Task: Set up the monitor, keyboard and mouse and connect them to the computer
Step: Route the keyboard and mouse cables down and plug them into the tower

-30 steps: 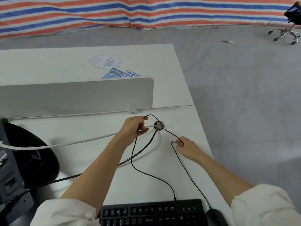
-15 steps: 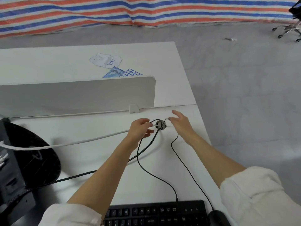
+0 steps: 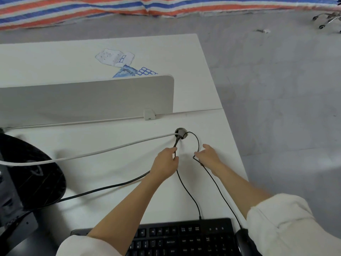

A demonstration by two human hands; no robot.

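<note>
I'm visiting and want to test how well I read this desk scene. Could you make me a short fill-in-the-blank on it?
1. The left hand pinches a thin ____ cable.
2. The white cable and the black ones run into a round ____ in the desk.
3. At the near edge, the mouse lies to the ____ of the keyboard.

Missing words: black; hole; right

1. Black keyboard (image 3: 184,237): flat at the near desk edge, thin black cable (image 3: 186,187) running up toward the grommet hole (image 3: 181,133).
2. Black mouse (image 3: 244,241): just right of the keyboard, its cable (image 3: 219,189) looping into the same hole.
3. Black monitor base (image 3: 31,174): far left, partly cropped.
</note>
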